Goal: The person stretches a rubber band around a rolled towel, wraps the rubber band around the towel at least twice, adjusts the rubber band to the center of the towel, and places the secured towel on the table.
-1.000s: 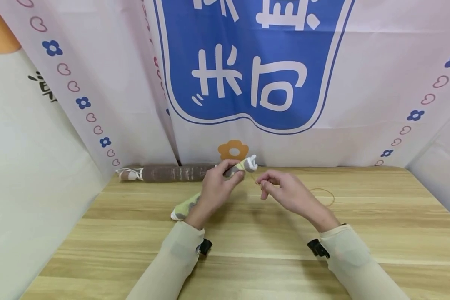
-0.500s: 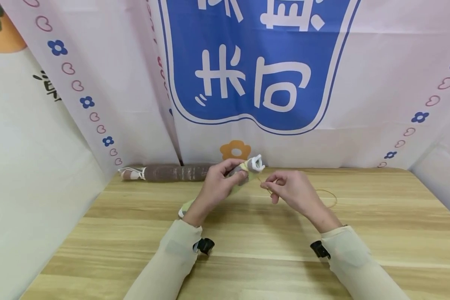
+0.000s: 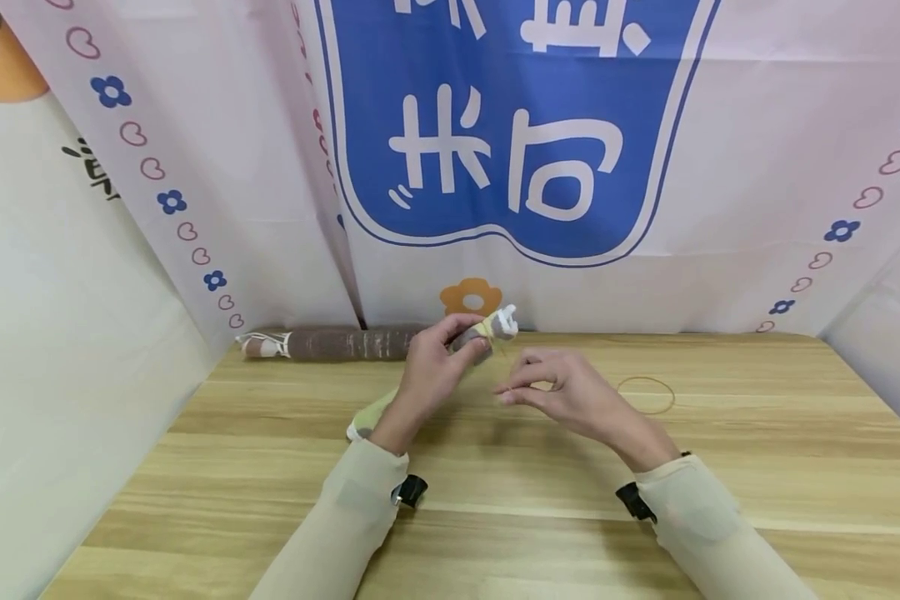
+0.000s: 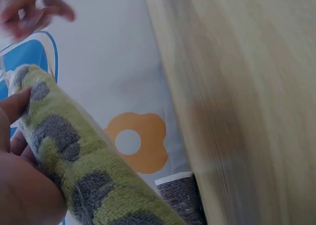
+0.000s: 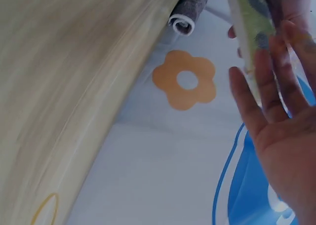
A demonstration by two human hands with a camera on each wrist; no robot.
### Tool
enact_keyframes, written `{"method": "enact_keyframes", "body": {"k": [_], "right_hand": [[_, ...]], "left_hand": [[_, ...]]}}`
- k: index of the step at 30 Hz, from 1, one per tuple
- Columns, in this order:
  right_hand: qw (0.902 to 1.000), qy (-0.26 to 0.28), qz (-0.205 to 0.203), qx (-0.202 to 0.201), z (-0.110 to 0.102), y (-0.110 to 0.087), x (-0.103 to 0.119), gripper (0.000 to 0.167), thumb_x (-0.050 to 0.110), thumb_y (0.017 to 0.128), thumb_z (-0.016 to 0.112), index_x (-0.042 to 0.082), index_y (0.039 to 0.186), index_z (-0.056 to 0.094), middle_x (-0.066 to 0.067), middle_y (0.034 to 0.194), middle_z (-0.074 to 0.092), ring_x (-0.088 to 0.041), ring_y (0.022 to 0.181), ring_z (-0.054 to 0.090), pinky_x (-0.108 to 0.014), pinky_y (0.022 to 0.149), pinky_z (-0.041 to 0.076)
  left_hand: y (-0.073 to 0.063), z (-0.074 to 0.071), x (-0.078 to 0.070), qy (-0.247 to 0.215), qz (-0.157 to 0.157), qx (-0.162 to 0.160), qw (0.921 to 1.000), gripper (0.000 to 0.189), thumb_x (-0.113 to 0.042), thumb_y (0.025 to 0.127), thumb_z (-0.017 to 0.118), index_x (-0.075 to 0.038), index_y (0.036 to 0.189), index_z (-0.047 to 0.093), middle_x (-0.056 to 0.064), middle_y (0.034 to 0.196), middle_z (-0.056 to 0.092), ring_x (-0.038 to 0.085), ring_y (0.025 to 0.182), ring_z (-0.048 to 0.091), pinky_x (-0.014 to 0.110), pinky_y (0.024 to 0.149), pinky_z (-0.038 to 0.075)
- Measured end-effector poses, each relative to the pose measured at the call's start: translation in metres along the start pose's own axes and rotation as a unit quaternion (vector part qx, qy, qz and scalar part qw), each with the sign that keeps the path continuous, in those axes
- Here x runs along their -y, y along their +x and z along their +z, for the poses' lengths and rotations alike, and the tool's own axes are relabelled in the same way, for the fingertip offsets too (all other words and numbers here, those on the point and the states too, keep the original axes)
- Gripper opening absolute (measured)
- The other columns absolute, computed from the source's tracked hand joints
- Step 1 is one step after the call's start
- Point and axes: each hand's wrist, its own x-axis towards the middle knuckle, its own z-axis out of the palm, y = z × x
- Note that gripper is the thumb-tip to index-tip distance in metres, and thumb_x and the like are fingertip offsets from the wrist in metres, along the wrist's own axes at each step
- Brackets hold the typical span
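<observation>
My left hand (image 3: 435, 367) grips a rolled-up towel (image 4: 98, 166), yellow-green with grey patches and a white edge, near its far end. The roll slants above the table, and its lower end shows behind my left wrist in the head view. A thin yellow rubber band (image 3: 504, 354) stretches from near the roll's far end to my right hand (image 3: 573, 396), whose thumb and fingertips pinch it. How the band passes round the towel is too fine to make out. A second rubber band (image 3: 647, 377) lies on the table beside my right wrist.
A brown rolled towel (image 3: 352, 345) lies along the table's back edge, with white ties at its left end. Behind the wooden table (image 3: 525, 517) hangs a printed cloth (image 3: 720, 275). Another pale cloth wall stands on the left.
My right hand has shifted left and slightly down, drawing the band below the towel's end. The towel's far end has turned a little and moved left in the last half second.
</observation>
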Motion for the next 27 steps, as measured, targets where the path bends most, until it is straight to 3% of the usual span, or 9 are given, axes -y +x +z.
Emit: {"method": "enact_keyframes", "body": {"k": [6, 9, 11, 15, 19, 27], "right_hand": [[0.9909, -0.059, -0.098, -0.071, 0.006, 0.001, 0.007, 0.019, 0.005, 0.089, 0.085, 0.011, 0.108, 0.085, -0.004, 0.109, 0.067, -0.012, 0.085, 0.060, -0.024, 0.067, 0.049], [0.9843, -0.075, -0.126, -0.098, 0.008, 0.002, 0.009, 0.016, 0.019, 0.095, 0.081, 0.010, 0.109, 0.085, -0.003, 0.107, 0.069, -0.011, 0.079, 0.059, -0.025, 0.063, 0.049], [0.9830, -0.082, -0.129, -0.102, 0.009, 0.002, 0.010, 0.027, 0.031, 0.102, 0.073, 0.010, 0.115, 0.084, -0.002, 0.108, 0.070, -0.009, 0.074, 0.057, -0.026, 0.059, 0.049], [0.9808, -0.135, -0.096, -0.102, 0.011, 0.003, 0.015, 0.054, 0.051, 0.107, 0.055, 0.012, 0.139, 0.072, -0.004, 0.111, 0.067, -0.006, 0.066, 0.052, -0.025, 0.055, 0.047], [0.9664, -0.222, -0.034, -0.124, 0.012, 0.002, 0.019, 0.078, 0.065, 0.101, 0.051, 0.014, 0.159, 0.051, -0.009, 0.112, 0.065, -0.007, 0.058, 0.047, -0.024, 0.047, 0.041], [0.9325, -0.319, 0.091, -0.144, 0.014, 0.002, 0.025, 0.109, 0.065, 0.080, 0.084, 0.016, 0.166, 0.039, -0.021, 0.110, 0.066, -0.014, 0.045, 0.036, -0.028, 0.038, 0.032]], "left_hand": [[0.000, 0.003, 0.001, 0.048, 0.014, -0.018, 0.9986, 0.023, -0.009, 0.097, 0.079, -0.003, 0.119, 0.075, 0.010, 0.115, 0.078, 0.023, 0.110, 0.073, 0.042, 0.091, 0.060], [0.000, 0.004, 0.000, 0.076, 0.010, -0.032, 0.9965, 0.028, -0.012, 0.097, 0.079, -0.004, 0.124, 0.075, 0.011, 0.116, 0.078, 0.024, 0.109, 0.073, 0.044, 0.088, 0.059], [-0.001, 0.005, 0.000, 0.092, -0.001, -0.038, 0.9950, 0.030, -0.015, 0.098, 0.078, -0.004, 0.126, 0.074, 0.012, 0.116, 0.078, 0.024, 0.105, 0.073, 0.044, 0.085, 0.059], [-0.002, 0.005, 0.001, 0.118, -0.032, -0.037, 0.9918, 0.030, -0.023, 0.100, 0.077, -0.005, 0.124, 0.076, 0.010, 0.111, 0.078, 0.022, 0.092, 0.071, 0.041, 0.077, 0.058], [-0.003, 0.005, 0.000, 0.128, -0.050, -0.040, 0.9897, 0.027, -0.027, 0.100, 0.077, -0.008, 0.120, 0.077, 0.007, 0.108, 0.078, 0.021, 0.089, 0.070, 0.040, 0.075, 0.057], [-0.003, 0.005, 0.001, 0.140, -0.059, -0.053, 0.9869, 0.025, -0.026, 0.099, 0.078, -0.009, 0.118, 0.077, 0.008, 0.107, 0.078, 0.023, 0.091, 0.071, 0.043, 0.077, 0.057]]}}
